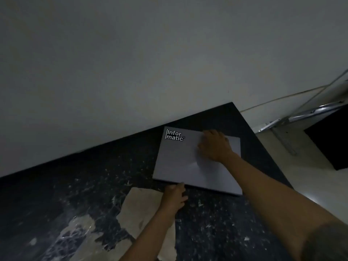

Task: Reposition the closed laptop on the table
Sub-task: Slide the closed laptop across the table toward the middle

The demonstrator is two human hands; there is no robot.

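A closed grey laptop (180, 162) lies flat near the far right corner of a dark table (94, 176), close to the wall. A black and white sticker sits on its far left corner. My right hand (214, 146) rests palm down on the lid's far right part, fingers spread. My left hand (175, 196) grips the laptop's near edge, thumb on top at the rim and fingers curled below it.
The table's black surface is worn, with pale patches (139, 208) where the coating has peeled. A white wall (131, 72) runs along the far edge. To the right, past the table edge, lie a pale floor, a metal frame (293, 117) and a dark box (329, 140).
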